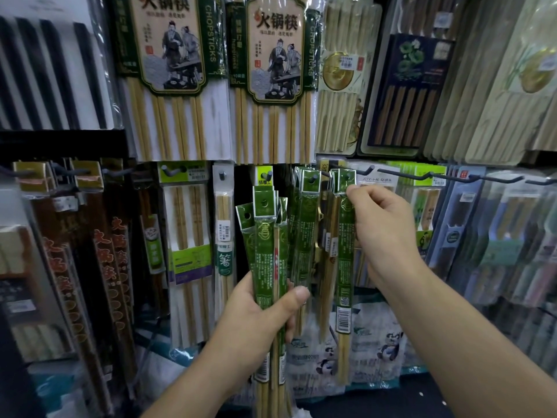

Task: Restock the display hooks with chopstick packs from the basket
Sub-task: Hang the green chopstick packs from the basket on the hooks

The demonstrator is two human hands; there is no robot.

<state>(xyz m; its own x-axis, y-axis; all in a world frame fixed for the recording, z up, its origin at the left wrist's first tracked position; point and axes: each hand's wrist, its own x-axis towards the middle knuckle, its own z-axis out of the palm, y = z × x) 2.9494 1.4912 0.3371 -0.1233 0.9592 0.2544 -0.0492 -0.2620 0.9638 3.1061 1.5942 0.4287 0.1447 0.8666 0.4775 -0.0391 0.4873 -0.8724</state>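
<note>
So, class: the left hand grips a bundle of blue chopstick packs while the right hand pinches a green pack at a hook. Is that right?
Not quite. The head view shows the bundle in the left hand is green, not blue. The right hand does pinch a green pack at a hook.

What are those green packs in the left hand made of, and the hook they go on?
Green chopstick packs: glossy clear plastic sleeves, by the glare, over pale sticks, probably bamboo. Dark display hook: likely coated metal wire, thin and rigid-looking.
</note>
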